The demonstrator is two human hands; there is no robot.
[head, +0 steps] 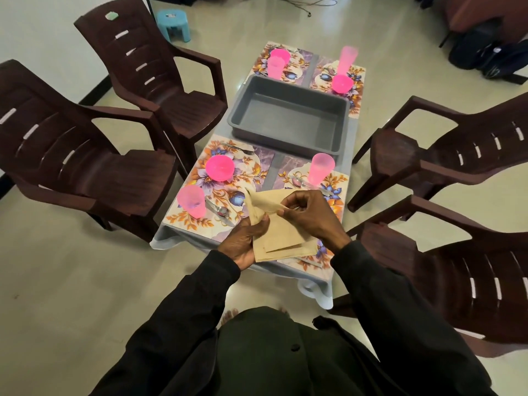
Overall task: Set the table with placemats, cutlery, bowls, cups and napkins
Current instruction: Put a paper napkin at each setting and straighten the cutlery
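I hold the napkins (281, 238) above the near edge of the table (164, 240), over the near-right placemat. My left hand (245, 244) grips the stack from the left side, with the thumb on top and the fingers curled below. My right hand (311, 215) pinches the top napkin (265, 205) between thumb and fingers and lifts it from the others. The stack is beige, and its long axis goes from me toward the far edge, leaning a little to the left. One corner points toward the near-left bowl. There are several sheets, but I cannot count them.

On the table I count four placemats (251, 170) with a flower pattern, one at each corner. There are four pink cups (321, 168), one on each placemat, all upright. I see three pink bowls (220, 168): near-left, far-left and far-right. If there is a fourth one, my hands hide it. A fork (238, 148) lies along the far edge of the near-left placemat, with its tines pointing right. Spoons (220, 210) lie just beside the near-left cup, and one more lies beside the near-right cup.

One grey tray (285, 118) stands in the middle of the table. Four brown chairs (128, 172) stand around it, two at each long side. One blue stool (174, 24) stands beyond the far-left chair.
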